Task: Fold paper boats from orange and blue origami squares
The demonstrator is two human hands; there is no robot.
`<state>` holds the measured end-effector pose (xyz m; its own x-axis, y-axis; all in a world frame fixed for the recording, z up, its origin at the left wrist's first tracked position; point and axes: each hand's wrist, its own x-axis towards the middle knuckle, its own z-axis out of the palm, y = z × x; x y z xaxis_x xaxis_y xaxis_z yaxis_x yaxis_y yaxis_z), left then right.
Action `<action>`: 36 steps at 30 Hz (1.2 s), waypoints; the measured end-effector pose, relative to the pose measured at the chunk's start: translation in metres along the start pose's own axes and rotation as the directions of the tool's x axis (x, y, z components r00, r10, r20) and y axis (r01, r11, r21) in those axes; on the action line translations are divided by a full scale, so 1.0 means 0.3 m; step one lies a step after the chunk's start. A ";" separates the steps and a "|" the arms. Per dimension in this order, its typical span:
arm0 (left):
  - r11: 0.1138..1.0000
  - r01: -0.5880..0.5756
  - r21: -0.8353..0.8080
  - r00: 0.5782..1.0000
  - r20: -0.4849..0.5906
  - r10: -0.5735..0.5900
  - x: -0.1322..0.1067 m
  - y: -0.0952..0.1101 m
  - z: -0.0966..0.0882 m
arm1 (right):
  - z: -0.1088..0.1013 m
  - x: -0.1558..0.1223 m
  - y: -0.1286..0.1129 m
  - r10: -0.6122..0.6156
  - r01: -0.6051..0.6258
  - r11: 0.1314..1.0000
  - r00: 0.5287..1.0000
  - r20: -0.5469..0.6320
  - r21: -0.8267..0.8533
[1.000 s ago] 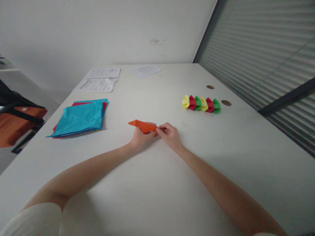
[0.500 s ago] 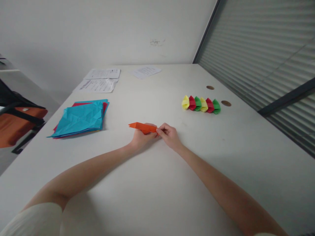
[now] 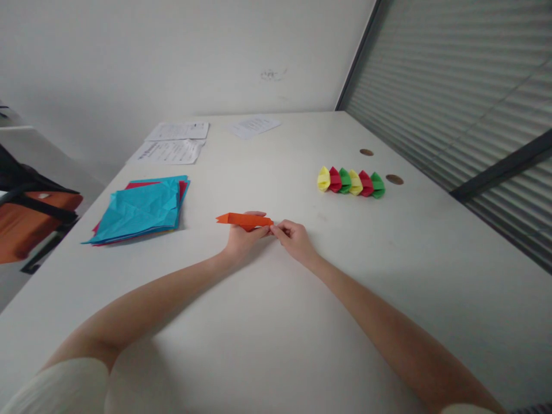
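A long, narrow piece of folded orange paper (image 3: pixel 244 219) lies across my left hand (image 3: pixel 242 238), with its pointed, notched end toward the left. My left hand is closed around it from below, the fingers showing behind the paper. At the paper's right end my right hand (image 3: pixel 295 238) pinches the tip between thumb and fingers. The two hands meet there, just above the white table (image 3: pixel 276 322). What the fingertips do beneath the paper is hidden.
A stack of blue and red paper sheets (image 3: pixel 140 210) sits to the left. Right of my hands stands a row of folded yellow, red and green paper pieces (image 3: pixel 351 182). Printed sheets (image 3: pixel 170 150) lie toward the wall. An orange chair (image 3: pixel 38 218) is beyond the left edge.
The orange paper and my left hand have shifted slightly left, and the paper lies more level. My right hand still pinches its right end, slightly lower.
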<state>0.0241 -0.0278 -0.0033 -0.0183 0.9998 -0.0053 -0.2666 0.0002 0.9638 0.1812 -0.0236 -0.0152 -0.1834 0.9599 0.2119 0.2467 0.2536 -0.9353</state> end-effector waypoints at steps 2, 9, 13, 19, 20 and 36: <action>1.000 -0.006 0.012 1.000 0.009 0.006 -0.003 0.001 0.001 | -0.001 -0.001 0.001 -0.026 0.026 1.000 1.000 -0.003 -0.012; 1.000 0.023 -0.019 1.000 0.010 -0.023 0.000 0.007 0.005 | -0.001 -0.003 0.016 -0.104 0.102 0.987 0.995 -0.005 -0.124; 0.996 -0.024 0.085 1.000 -0.005 0.025 0.000 0.010 0.001 | -0.003 -0.006 0.008 -0.135 0.131 0.978 0.991 -0.008 -0.162; 0.994 0.005 0.105 1.000 0.028 -0.008 0.016 -0.005 -0.015 | -0.010 -0.008 0.002 -0.138 0.139 0.983 0.990 0.015 -0.123; 0.997 0.020 0.079 0.999 0.039 -0.023 0.019 -0.009 -0.017 | -0.011 -0.008 0.002 -0.133 0.135 0.984 0.991 0.020 -0.116; 0.985 0.106 -0.139 0.989 0.121 -0.089 0.020 0.001 -0.001 | -0.024 -0.010 -0.008 -0.094 0.097 0.994 0.995 0.046 -0.058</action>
<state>0.0238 -0.0217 -0.0032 0.1219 0.9908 -0.0589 -0.3988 0.1033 0.9112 0.1881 -0.0263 -0.0114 -0.2496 0.9253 0.2855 0.2822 0.3515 -0.8926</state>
